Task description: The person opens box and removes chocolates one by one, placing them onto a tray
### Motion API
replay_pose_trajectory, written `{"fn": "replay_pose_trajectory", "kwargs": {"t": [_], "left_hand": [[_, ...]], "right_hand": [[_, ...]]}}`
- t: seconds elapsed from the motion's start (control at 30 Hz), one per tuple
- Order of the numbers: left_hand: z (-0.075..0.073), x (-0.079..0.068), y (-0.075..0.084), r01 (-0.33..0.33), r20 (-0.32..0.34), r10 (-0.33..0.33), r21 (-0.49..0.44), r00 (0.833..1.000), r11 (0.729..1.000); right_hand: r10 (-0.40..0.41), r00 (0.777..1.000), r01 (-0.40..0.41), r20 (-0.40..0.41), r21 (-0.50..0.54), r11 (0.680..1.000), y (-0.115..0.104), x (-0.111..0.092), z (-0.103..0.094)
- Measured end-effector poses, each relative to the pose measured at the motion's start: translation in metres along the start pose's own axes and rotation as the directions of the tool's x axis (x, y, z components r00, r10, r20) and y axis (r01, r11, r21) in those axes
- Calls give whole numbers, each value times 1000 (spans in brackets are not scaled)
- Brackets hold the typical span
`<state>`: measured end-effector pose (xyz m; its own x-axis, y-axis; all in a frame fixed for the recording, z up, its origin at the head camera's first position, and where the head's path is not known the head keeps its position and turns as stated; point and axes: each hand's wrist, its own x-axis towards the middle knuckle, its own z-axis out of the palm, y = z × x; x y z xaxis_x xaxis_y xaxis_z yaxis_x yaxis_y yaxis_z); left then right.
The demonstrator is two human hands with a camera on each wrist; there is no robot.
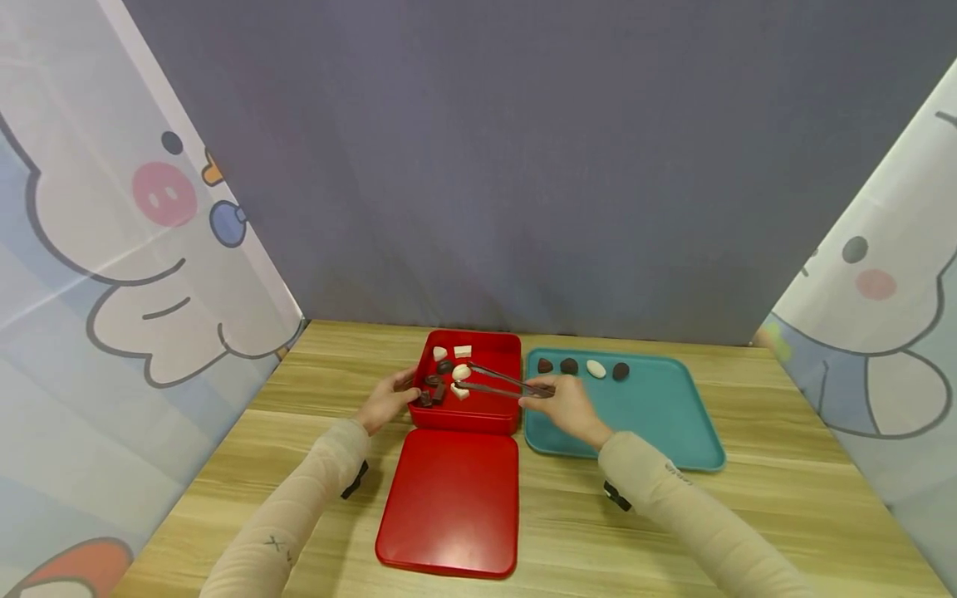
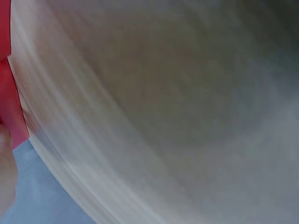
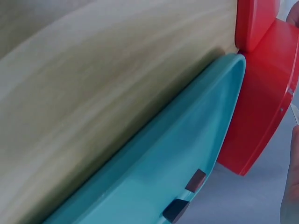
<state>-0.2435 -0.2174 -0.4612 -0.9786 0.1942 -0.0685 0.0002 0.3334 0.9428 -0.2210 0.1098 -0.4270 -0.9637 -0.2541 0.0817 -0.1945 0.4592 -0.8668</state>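
My left hand (image 1: 389,401) holds the left side of a red box (image 1: 467,422), thumb at the rim. My right hand (image 1: 566,407) grips dark tongs (image 1: 493,389) reaching over the box from the right. Between the tongs' tips is a round white chocolate-like piece (image 1: 461,373); whether they touch it I cannot tell. Around it in the box are a white block (image 1: 463,351), another white piece (image 1: 459,391), a dark bar (image 1: 439,394) and several other pieces. In the wrist views only parts of my hands show at the edges.
A teal tray (image 1: 658,407) stands right of the box. Along its far side lie a white oval piece (image 1: 596,369), a reddish-brown piece (image 1: 545,365) and dark round pieces (image 1: 620,371). A red lid (image 1: 451,502) lies before the box on the wooden table (image 1: 299,399).
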Motion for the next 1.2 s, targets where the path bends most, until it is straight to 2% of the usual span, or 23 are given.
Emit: {"fn": "replay_pose_trajectory", "kwargs": {"t": [0.27,0.4,0.6,0.8,1.03,1.2], "left_hand": [[2,-11,22,7,21,-7,-3,1000,1000],[0,-7,14,9,11,-9,-9,1000,1000],[-1,2,-1,4,-7,-4,29,1000,1000],[0,3,-4,13,-14,-13,8,1000,1000],[-1,0,2,-12,7,12,1,1000,1000],[1,2,-3,6,-10,-6,7,1000,1000]], "right_hand": [[-21,1000,21,-9,-44,999,0,2,9],[-21,1000,19,-17,-76,997,-3,3,12],[0,1000,-3,-29,-101,995,-10,7,17],[24,999,-29,-40,-126,992,-12,11,19],[0,999,-6,-34,-160,987,-15,14,20],[-4,1000,1,-14,-203,979,-18,16,20]]}}
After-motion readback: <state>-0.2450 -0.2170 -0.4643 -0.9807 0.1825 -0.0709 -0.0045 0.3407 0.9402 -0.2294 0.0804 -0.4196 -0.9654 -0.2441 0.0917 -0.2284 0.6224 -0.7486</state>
